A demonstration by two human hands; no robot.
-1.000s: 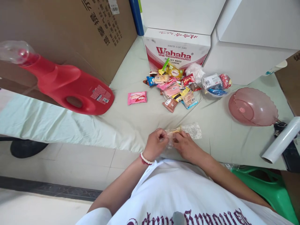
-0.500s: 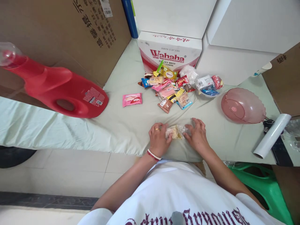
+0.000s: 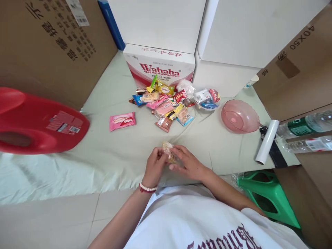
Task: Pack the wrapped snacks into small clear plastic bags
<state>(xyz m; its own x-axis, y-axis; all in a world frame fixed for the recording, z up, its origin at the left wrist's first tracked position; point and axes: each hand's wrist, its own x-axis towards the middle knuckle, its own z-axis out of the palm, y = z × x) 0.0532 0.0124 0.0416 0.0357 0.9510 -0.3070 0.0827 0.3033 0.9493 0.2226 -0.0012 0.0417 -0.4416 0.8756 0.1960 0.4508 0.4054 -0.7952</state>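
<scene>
A small clear-wrapped snack packet with pale yellowish contents is held just above the cloth, tilted up between my two hands. My left hand is closed, its thumb and fingers pinching the packet's left side. From the right, my right hand closes around the packet, fingers over its upper part and thumb lower down. Beyond them lies a pile of wrapped snacks, and a pink snack packet lies apart to the left.
A Wahaha carton stands behind the pile. To its right sit a clear bowl of packets and a pink translucent bowl. A white roll and plastic bottles are at far right; a red jug lies left.
The snack packet has gone from lying flat between spread hands to being lifted and tilted in closed fingers. My hands have come closer together. The camera view has shifted to the right.
</scene>
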